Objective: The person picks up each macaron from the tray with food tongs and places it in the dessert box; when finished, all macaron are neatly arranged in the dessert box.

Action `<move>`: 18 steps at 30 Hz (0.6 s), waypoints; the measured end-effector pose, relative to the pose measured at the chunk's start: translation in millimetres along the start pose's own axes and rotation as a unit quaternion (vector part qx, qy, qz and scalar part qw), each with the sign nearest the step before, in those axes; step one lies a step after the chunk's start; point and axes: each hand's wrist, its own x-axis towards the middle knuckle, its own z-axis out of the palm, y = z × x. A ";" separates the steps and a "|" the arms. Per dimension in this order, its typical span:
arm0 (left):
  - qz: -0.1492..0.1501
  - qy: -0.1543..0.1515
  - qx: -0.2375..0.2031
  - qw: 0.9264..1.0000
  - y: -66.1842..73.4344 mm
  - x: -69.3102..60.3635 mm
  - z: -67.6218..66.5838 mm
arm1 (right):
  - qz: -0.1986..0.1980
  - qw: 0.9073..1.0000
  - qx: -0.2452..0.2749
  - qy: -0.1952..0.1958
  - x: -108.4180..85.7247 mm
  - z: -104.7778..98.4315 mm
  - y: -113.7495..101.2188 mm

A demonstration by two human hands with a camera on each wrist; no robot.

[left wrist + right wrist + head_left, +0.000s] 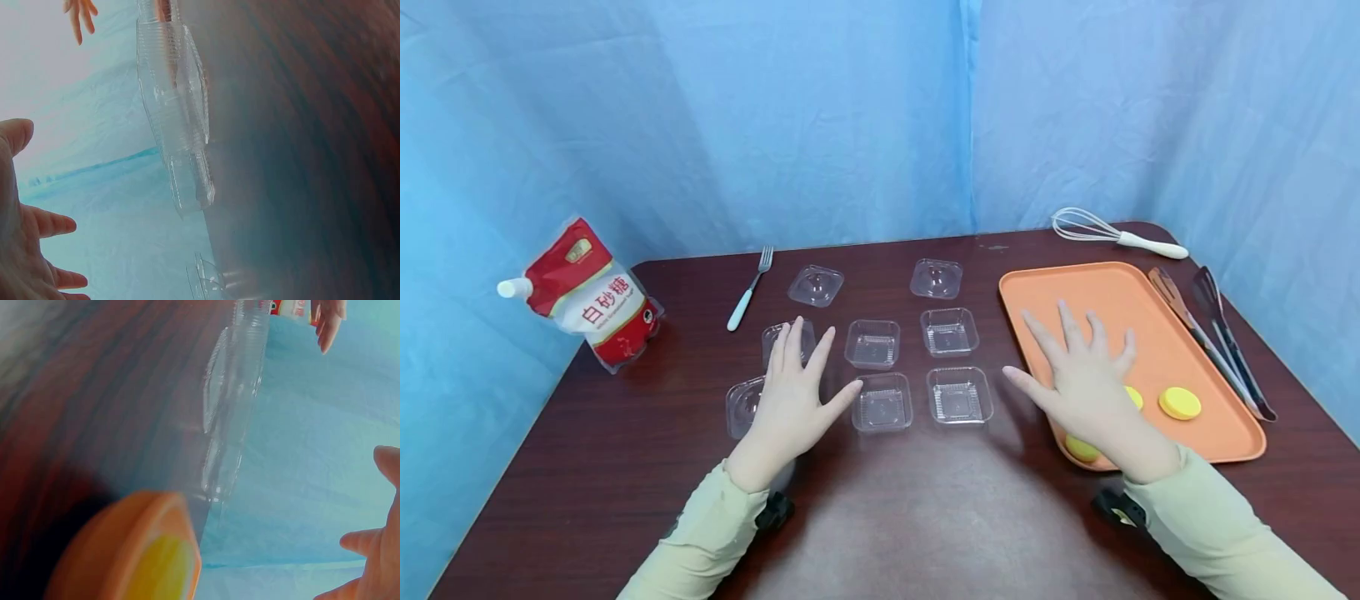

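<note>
- Fingers [821, 353] of the left hand [787, 408] and right hand [1090, 387] are hovering splayed, gripping nothing.
- Four clear tubs [883, 405] are sitting between the hands on the table [940, 508].
- Their thin walls are looking light, slick and easily dented; opposite rims are offering the safest hold.
- Yellow discs [1180, 403] are lying on the orange tray [1221, 432], perhaps soft, suiting gentle edge pinches.

Could be pegged as a makeshift booth with a kitchen theme, tbh. The dark table [985, 517] is boxed in by creased blue cloth [820, 125] at the back and both sides, and a whisk [1131, 240], a fork [748, 293], a sugar pouch [598, 296], some tubs [958, 400] and a tray [1090, 292] can be seen laid out on it.
</note>
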 end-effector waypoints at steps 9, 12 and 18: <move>-0.018 -0.021 -0.048 0.998 6.6 -0.2 0.7 | 0.000 1.000 0.005 0.001 -7.6 -5.2 26.7; -0.021 -0.035 -0.052 0.998 7.8 -0.8 1.6 | 0.002 1.000 0.013 0.005 -9.8 -8.4 37.0; -0.037 -0.079 -0.070 0.994 10.4 -0.7 3.2 | 0.013 0.999 0.031 0.018 -13.4 -17.4 58.9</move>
